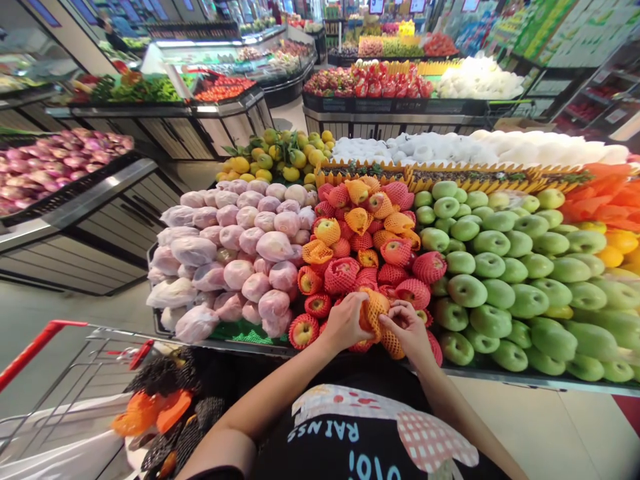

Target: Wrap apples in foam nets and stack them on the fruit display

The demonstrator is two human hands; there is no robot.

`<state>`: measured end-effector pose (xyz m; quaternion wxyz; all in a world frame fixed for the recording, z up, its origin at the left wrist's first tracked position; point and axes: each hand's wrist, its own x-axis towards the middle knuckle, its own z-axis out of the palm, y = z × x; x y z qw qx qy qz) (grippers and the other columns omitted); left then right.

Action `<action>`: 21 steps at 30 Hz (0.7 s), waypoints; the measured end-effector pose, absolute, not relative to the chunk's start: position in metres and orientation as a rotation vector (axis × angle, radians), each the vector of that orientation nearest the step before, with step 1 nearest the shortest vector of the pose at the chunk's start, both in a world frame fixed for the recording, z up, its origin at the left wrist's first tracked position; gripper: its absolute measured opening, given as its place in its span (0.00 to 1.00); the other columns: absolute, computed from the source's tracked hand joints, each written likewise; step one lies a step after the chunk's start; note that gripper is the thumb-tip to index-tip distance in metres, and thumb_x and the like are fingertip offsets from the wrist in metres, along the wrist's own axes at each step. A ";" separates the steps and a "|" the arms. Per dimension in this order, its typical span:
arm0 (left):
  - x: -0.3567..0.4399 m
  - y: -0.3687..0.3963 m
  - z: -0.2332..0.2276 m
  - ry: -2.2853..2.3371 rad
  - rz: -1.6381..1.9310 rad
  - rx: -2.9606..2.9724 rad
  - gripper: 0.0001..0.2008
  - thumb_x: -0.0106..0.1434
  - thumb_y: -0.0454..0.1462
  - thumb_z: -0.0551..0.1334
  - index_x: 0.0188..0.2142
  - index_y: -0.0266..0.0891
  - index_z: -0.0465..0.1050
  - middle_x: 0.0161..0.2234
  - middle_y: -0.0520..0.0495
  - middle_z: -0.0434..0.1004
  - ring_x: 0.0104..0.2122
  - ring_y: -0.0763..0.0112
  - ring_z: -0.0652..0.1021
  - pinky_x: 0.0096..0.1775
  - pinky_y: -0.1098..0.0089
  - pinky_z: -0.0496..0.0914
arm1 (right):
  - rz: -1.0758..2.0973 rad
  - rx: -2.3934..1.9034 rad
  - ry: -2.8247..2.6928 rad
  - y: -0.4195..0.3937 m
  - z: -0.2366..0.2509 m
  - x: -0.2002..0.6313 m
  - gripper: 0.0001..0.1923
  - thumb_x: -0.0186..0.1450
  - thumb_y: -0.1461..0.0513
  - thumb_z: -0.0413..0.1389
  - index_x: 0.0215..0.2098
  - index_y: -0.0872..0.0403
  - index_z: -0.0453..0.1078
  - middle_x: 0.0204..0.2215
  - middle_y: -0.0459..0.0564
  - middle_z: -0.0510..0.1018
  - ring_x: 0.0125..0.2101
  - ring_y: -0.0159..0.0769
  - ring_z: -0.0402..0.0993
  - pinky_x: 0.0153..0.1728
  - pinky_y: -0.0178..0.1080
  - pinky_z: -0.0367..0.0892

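Observation:
Both my hands are on one apple in an orange foam net (376, 312), at the front edge of the red apple pile. My left hand (346, 321) grips it from the left side. From the right, the fingers of my right hand (407, 327) pinch the netting. Behind and around them lie red apples, many in pink nets (341, 275) and some in orange nets (359, 220). A few red apples (303, 331) at the front left show their bare ends.
Green apples (493, 290) fill the right side of the stand, wrapped pink fruit (255, 287) the left. Yellow-green citrus (295, 153) and white-wrapped fruit (415, 148) lie behind. A shopping cart with a red handle (43, 350) stands at lower left. Red onions (60, 163) sit on another stand.

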<state>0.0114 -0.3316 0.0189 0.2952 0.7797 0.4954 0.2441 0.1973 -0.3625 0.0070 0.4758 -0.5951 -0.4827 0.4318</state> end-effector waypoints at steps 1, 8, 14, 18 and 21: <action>0.011 -0.333 0.018 1.315 0.656 2.079 0.36 0.45 0.36 0.75 0.53 0.41 0.65 0.54 0.40 0.76 0.55 0.51 0.77 0.52 0.54 0.75 | 1.076 -1.450 -1.187 -0.362 0.007 0.199 0.23 0.55 0.43 0.67 0.25 0.52 0.71 0.40 0.52 0.71 0.46 0.47 0.71 0.54 0.51 0.66; 0.005 -0.347 0.002 1.224 0.719 2.093 0.36 0.48 0.36 0.73 0.57 0.40 0.65 0.57 0.37 0.76 0.58 0.50 0.77 0.57 0.52 0.73 | 1.252 -1.367 -1.256 -0.373 0.012 0.208 0.24 0.59 0.42 0.64 0.25 0.51 0.66 0.30 0.46 0.70 0.34 0.38 0.69 0.41 0.42 0.69; 0.008 -0.361 -0.019 1.199 0.621 1.933 0.44 0.41 0.36 0.77 0.58 0.40 0.64 0.56 0.38 0.77 0.55 0.50 0.78 0.57 0.52 0.72 | 1.464 -1.436 -1.085 -0.385 0.008 0.224 0.26 0.55 0.40 0.66 0.28 0.51 0.66 0.26 0.45 0.73 0.30 0.36 0.70 0.36 0.40 0.69; 0.012 -0.358 -0.019 1.270 0.621 1.872 0.40 0.46 0.36 0.73 0.58 0.39 0.63 0.54 0.39 0.77 0.53 0.53 0.79 0.56 0.53 0.73 | 1.432 -1.515 -1.047 -0.389 -0.004 0.221 0.29 0.51 0.38 0.67 0.30 0.51 0.68 0.28 0.47 0.75 0.31 0.38 0.72 0.36 0.41 0.70; 0.011 -0.353 -0.009 1.281 0.559 1.929 0.39 0.49 0.36 0.72 0.59 0.40 0.62 0.56 0.38 0.76 0.54 0.53 0.78 0.55 0.53 0.73 | 1.366 -1.553 -1.053 -0.392 -0.008 0.209 0.28 0.52 0.38 0.66 0.32 0.51 0.69 0.28 0.46 0.74 0.30 0.37 0.71 0.35 0.40 0.69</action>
